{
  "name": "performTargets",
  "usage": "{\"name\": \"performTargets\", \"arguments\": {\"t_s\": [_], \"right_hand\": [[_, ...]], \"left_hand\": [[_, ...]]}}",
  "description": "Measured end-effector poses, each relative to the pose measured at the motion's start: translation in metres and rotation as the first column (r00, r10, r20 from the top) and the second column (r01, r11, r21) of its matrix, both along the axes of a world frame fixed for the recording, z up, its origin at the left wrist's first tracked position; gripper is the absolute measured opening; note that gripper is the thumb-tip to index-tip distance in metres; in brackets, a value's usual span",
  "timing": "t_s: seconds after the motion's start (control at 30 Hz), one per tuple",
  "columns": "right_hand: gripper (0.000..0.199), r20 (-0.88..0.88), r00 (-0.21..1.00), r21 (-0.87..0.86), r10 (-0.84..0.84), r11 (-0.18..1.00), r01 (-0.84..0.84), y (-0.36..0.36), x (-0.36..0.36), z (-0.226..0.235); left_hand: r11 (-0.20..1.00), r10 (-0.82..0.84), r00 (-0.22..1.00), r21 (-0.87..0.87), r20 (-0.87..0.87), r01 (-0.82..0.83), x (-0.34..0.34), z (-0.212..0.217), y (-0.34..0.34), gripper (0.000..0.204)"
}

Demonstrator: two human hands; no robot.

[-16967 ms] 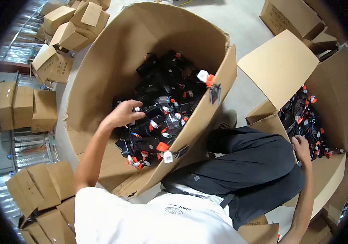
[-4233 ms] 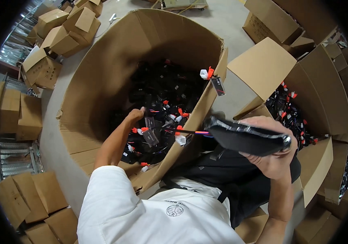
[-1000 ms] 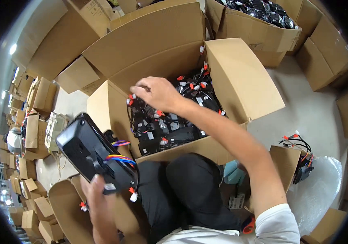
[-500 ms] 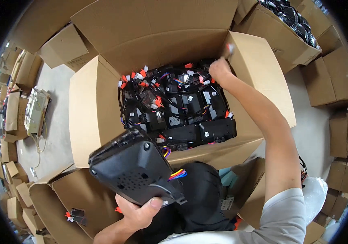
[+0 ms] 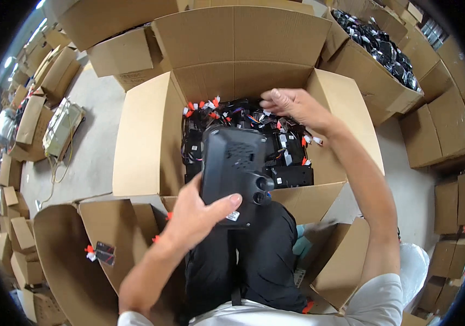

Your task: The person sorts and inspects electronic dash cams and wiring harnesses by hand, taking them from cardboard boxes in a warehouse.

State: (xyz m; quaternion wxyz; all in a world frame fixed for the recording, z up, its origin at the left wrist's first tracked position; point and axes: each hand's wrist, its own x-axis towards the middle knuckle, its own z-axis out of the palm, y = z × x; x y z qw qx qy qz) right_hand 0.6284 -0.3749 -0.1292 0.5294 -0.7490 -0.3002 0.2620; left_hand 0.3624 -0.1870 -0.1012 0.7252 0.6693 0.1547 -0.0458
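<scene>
My left hand (image 5: 202, 214) grips a black plastic housing (image 5: 235, 174) from its lower left, with the thumb lying across its face. The housing has a patch of small holes, two round sockets on its right side and a white label near its bottom. I hold it upright above my lap, over the near edge of a large open cardboard box (image 5: 140, 136). My right hand (image 5: 292, 106) hovers over the far right part of that box, fingers loosely spread and nothing visible in them. Below it lie several similar black units (image 5: 292, 176) and cables with red and white connectors (image 5: 210, 103).
An open box at my lower left has a dark card with a red-white connector (image 5: 104, 254) on its flap. Another open carton (image 5: 346, 255) stands at lower right. A box of black parts (image 5: 379, 51) is at far right. A pale machine (image 5: 64, 127) sits on the left floor.
My left hand has swung the black housing right and turned it upright, covering part of the box's contents. My right hand has come away from the box's right wall, leftward, with its fingers loosened.
</scene>
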Motion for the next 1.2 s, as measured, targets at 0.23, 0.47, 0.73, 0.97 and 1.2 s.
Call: {"name": "performTargets", "arguments": {"t_s": [0.23,0.47,0.73,0.97,1.2], "right_hand": [[0.063,0.295,0.849,-0.079,0.439,0.896,-0.437,0.037,-0.087,0.139],[0.034,-0.039,0.978,0.782,0.203,0.616,-0.097,0.076,-0.095,0.137],[0.042,-0.592,0.784,0.487,0.186,0.858,0.164,0.101,0.007,0.012],[0.039,-0.793,0.600,0.202,-0.102,0.886,0.418,0.182,0.012,-0.169],[0.042,-0.646,0.656,-0.103,-0.391,0.895,0.433,0.269,-0.020,-0.215]], "left_hand": [[0.821,-0.184,0.963,0.570,0.199,0.040,0.002,0.109,0.047,0.061],[0.983,-0.050,0.877,0.180,0.478,-0.042,0.011,0.048,0.113,0.077],[0.988,-0.133,0.990,-0.083,-0.040,0.130,0.030,0.014,0.128,0.032],[0.985,-0.115,0.987,-0.118,0.113,0.129,0.074,-0.005,0.186,0.065],[0.639,-0.344,0.939,0.739,0.025,0.214,0.057,0.013,0.187,0.072]]}}
